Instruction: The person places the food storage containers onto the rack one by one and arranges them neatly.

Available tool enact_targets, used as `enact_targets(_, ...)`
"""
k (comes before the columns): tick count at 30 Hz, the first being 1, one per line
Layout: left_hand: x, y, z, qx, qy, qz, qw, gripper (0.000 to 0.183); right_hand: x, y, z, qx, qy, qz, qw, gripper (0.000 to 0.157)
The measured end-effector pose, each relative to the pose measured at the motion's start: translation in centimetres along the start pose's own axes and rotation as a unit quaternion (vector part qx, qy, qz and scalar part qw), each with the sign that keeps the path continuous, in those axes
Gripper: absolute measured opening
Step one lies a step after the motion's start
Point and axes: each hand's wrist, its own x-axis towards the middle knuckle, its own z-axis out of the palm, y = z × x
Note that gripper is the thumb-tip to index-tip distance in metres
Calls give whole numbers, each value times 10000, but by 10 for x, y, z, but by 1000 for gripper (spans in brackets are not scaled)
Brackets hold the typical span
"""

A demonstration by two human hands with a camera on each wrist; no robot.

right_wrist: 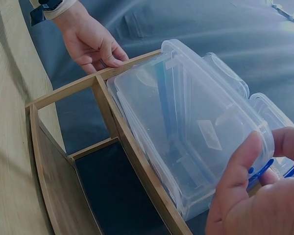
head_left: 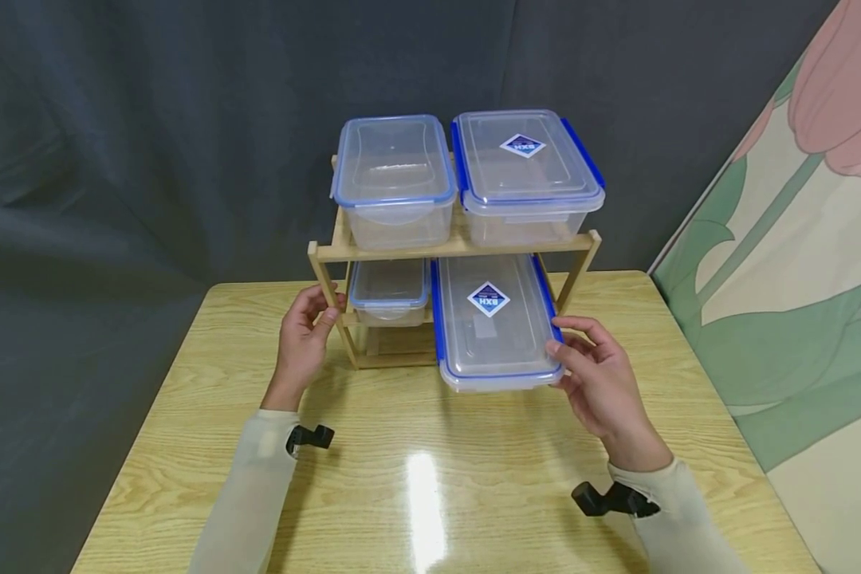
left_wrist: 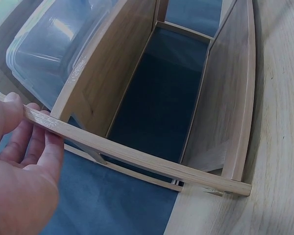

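Note:
A wooden shelf rack [head_left: 402,254] stands on the table. My left hand [head_left: 304,343] holds its front left post, with thumb and fingers around the wood in the left wrist view. My right hand [head_left: 603,391] grips the front right corner of a large clear food container [head_left: 502,343] with blue side clips and a diamond label. That container lies on the middle shelf's right side and juts out past the front edge. Beside it sits a smaller clear container [head_left: 390,287] with a light blue rim. In the right wrist view, my thumb and fingers pinch the container's lid edge.
Two larger lidded containers stand on the top shelf: a light-blue-rimmed one [head_left: 398,183] at left and a blue-clipped one [head_left: 524,175] at right. Behind the wood-grain table [head_left: 373,462] hangs a dark curtain [head_left: 258,135]. A floral panel [head_left: 796,279] borders the right.

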Motion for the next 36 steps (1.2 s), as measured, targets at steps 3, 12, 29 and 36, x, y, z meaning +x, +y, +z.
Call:
enact_targets(3,0,0,0,13,-2,-2,10000,36,1,-1,1,20,22,20,10000,30)
enact_targets(12,-1,1,0,67,15,-6,10000,35,10,-5,-1,226,-91,-52,9997,31)
enact_targets(29,-1,2,0,31,26,-70,10000,34,22,-11,1,219,-23,-28,9998,48)
enact_targets(36,-2,2,1,33,60,-121,9999,34,30,-11,2,159,104,28,9998,48)
